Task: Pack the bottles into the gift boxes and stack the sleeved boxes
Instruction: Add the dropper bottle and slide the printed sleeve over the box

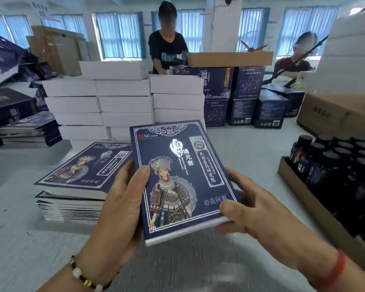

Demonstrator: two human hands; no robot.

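The pale grey worktop point(251, 148) is wide and carries lots of things, in a bright room with tall windows and thin blue curtains point(119, 33). At the back of the worktop sits a big pile of plain white flat boxes point(122, 102), stacked in rows. Beside them on the right stand dark blue printed cartons point(249, 98), with a long brown cardboard lid point(230, 58) lying on top. Two people stand behind these piles. On the right, an open brown cardboard tray point(299, 192) holds many dark bottles with black caps point(329, 163), packed close together. Near the left side lies a stack of flat dark blue printed sleeves point(76, 186), each with a picture of a girl in a silver headdress. The dark blue sleeved gift box point(181, 178) with the same picture is held up above the worktop, in the middle, just to the right of the sleeve stack and tilted a little. The left hand point(122, 199) has its grip on the left long edge of the box, thumb on top and fingers curled under. The right hand point(251, 209) has its grip on the right lower corner, thumb pressed on the top face and fingers curled beneath. A bead bracelet point(84, 277) is on the left wrist and a red string band point(335, 270) is on the right wrist.
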